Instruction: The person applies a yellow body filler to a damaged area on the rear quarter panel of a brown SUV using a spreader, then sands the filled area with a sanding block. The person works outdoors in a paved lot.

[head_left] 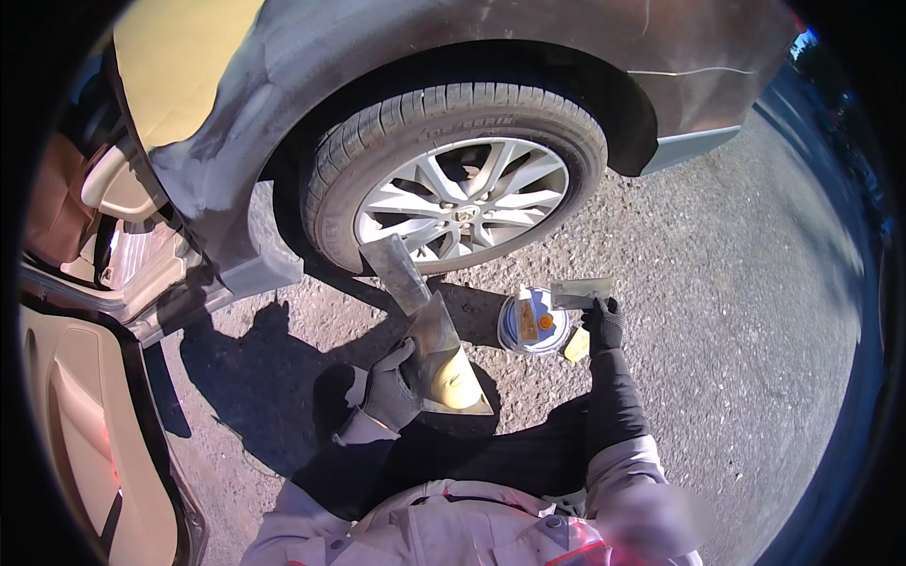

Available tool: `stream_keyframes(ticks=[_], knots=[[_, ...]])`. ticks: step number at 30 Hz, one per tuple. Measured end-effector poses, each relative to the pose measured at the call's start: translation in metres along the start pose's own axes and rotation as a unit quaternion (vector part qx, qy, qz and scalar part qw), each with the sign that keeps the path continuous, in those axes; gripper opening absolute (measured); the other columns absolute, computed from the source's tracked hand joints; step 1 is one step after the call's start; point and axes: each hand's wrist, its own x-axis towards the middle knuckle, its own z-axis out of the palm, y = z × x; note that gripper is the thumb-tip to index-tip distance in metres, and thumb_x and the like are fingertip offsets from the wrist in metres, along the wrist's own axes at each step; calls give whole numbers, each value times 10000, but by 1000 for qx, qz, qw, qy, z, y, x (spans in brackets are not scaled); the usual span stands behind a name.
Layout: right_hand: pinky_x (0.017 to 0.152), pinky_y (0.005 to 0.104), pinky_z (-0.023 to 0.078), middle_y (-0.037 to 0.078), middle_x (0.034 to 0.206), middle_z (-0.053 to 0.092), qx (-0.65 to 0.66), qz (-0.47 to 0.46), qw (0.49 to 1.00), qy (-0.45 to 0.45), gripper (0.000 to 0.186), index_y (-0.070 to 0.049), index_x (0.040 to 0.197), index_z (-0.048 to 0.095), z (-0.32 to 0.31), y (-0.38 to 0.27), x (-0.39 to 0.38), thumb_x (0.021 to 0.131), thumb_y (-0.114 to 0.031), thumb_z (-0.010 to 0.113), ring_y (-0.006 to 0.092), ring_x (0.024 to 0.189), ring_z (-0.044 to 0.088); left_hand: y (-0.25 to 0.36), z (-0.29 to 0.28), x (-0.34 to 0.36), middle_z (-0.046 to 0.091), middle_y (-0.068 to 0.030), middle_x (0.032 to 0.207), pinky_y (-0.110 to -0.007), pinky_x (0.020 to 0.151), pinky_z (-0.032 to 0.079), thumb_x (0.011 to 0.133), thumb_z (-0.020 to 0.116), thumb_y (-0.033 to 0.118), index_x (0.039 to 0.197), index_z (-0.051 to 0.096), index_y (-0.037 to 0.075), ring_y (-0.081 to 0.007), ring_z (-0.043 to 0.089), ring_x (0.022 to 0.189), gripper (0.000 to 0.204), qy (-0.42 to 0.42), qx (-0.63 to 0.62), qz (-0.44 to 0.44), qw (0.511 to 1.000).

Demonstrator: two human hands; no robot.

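My left hand (390, 389), in a dark glove, is closed on a flat plate (434, 330) that carries a smooth mound of yellow putty (456, 382). Beyond the plate's far end, a grey rectangular blade (395, 272) stands out toward the wheel; whether the two are joined I cannot tell. My right hand (607, 324), also gloved, grips a flat, wide spreader (580, 293) beside a round bucket (508, 341). On the bucket's blue lid lie a pale tube (525, 316) and an orange cap (545, 323). A yellow scrap (578, 346) is between the bucket and my right wrist.
Ahead is a car wheel (463, 215) under a dark body panel (377, 33). Yellow filler (184, 71) covers part of the panel at the upper left, with grey smears around it. An open car door (90, 424) stands at left. Rough pavement (727, 349) stretches right.
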Motion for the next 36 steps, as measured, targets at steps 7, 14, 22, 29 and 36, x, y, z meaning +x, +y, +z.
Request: stream_keyframes(ticks=[7, 14, 22, 29, 36], knots=[[535, 361, 504, 81, 876, 706, 54, 75, 996, 15, 228, -135, 1165, 611, -31, 63, 48, 1030, -315, 646, 242, 684, 687, -1, -21, -13, 753, -49, 1168, -408, 1068, 509, 1030, 586, 162, 1159, 718, 72, -213, 688, 1135, 205, 45, -32, 57, 997], [701, 370, 520, 81, 874, 719, -267, 7, 962, -59, 317, -9, 1014, 733, -36, 92, 59, 970, -320, 689, 225, 783, 666, -1, 0, -23, 748, -57, 1183, -439, 1068, 506, 1038, 585, 202, 1160, 721, 80, -222, 681, 1150, 219, 20, -18, 39, 999], [907, 411, 567, 208, 1134, 759, -372, -266, 889, 13, 380, 0, 1251, 691, 74, 10, -3, 1004, -285, 654, 338, 1040, 741, 27, -2, -37, 718, -61, 1256, -430, 1086, 483, 1050, 582, 233, 1172, 726, 105, -217, 651, 1189, 227, -105, -140, 25, 984], [996, 461, 544, 236, 1258, 706, -448, -202, 810, -319, 620, -82, 1440, 566, 270, 52, -51, 930, -413, 686, 411, 1156, 683, 40, -41, -72, 728, -102, 1130, -386, 900, 546, 1074, 566, 227, 1102, 728, 36, -244, 688, 1035, 252, 204, 258, 353, 876], [972, 461, 536, 239, 1199, 704, -478, -211, 760, -388, 742, 28, 1363, 588, 360, 129, 8, 823, -412, 843, 413, 1092, 680, 59, -74, -123, 674, -47, 885, -347, 751, 507, 1106, 511, 210, 1034, 695, 9, -153, 613, 856, 281, 340, 716, 334, 510]])
